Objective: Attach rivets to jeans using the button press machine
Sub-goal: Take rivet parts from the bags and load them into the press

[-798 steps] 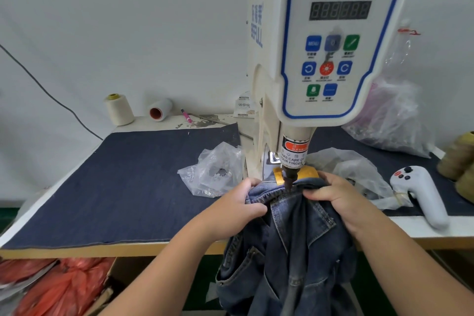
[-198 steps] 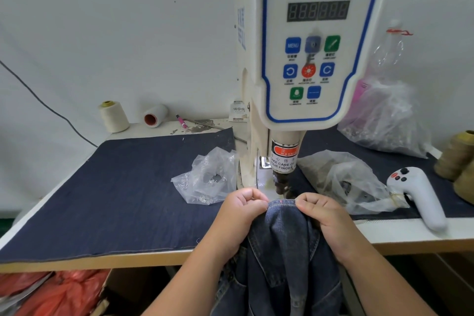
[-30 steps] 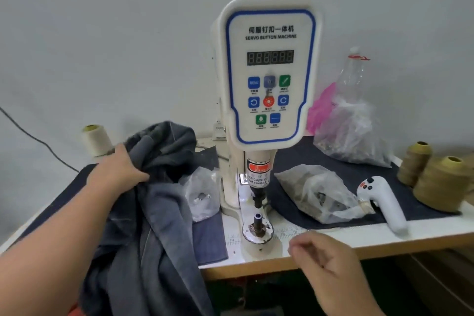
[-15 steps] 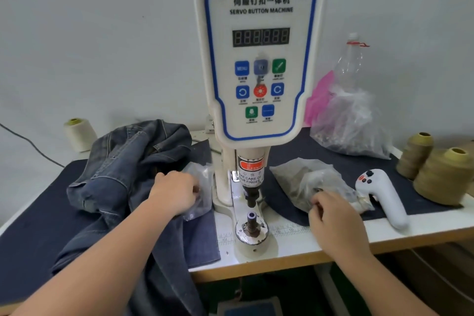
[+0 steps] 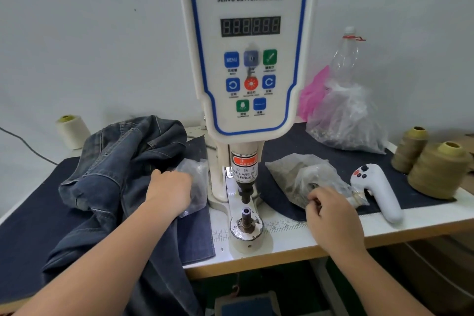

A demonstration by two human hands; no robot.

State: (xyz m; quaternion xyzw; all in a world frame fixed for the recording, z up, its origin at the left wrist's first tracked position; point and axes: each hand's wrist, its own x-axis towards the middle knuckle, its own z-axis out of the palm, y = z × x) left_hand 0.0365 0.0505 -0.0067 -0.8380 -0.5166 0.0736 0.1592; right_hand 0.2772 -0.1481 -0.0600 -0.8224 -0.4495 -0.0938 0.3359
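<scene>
Now | jeans (image 5: 120, 161) heaped left of machine (image 5: 246, 59) | left hand (image 5: 170, 190) reaching into bag (image 5: 196, 182), grip unclear | right hand (image 5: 331, 213) pinching other bag (image 5: 307, 179)

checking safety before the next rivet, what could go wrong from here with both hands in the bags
1. The left hand reaches into the small bag right beside the punch; a stray press could catch fingers.
2. The jeans hang over the table edge and might slide off.
3. The right hand could spill parts from the open bag.
</scene>
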